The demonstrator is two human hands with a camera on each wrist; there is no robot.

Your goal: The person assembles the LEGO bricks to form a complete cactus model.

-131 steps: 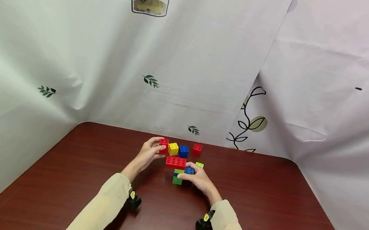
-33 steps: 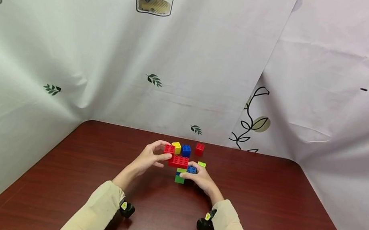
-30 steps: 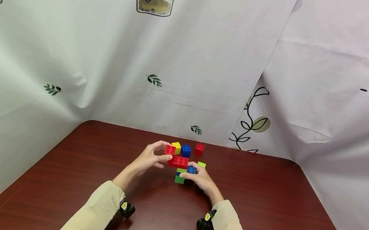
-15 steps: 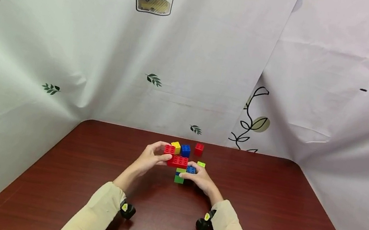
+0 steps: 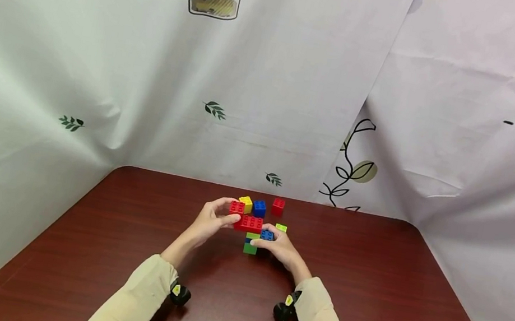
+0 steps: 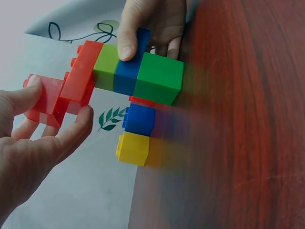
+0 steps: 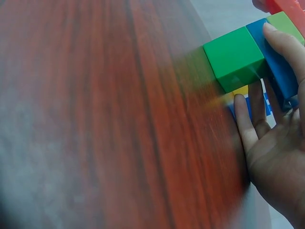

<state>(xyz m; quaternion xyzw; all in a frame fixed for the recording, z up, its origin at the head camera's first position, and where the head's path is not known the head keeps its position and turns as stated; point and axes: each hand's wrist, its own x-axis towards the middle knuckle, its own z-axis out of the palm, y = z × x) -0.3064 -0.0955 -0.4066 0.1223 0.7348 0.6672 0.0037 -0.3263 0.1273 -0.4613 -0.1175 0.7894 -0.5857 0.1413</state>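
In the head view my left hand (image 5: 206,224) pinches a small red brick (image 5: 236,207) at the left end of a long red brick (image 5: 253,224). In the left wrist view the two red bricks touch; whether their studs are fully joined I cannot tell. Beneath the long brick are a lime brick (image 6: 106,67), a blue brick (image 6: 126,76) and, lowest, a green brick (image 6: 159,76). My right hand (image 5: 281,247) grips the blue brick, which sticks out to the right, its thumb on the near side. Part of that brick is hidden by the fingers.
Behind the stack stand a yellow brick (image 5: 245,204), another blue brick (image 5: 259,208) and a separate red brick (image 5: 278,206). Another lime brick (image 5: 281,228) is partly hidden behind the right hand. The brown table (image 5: 368,292) reaches a patterned cloth (image 5: 272,72) at the back.
Over the earlier frames my left hand brought the small red brick from beside the yellow brick, right and nearer, onto the long brick's left end. During the last second both hands have barely moved.
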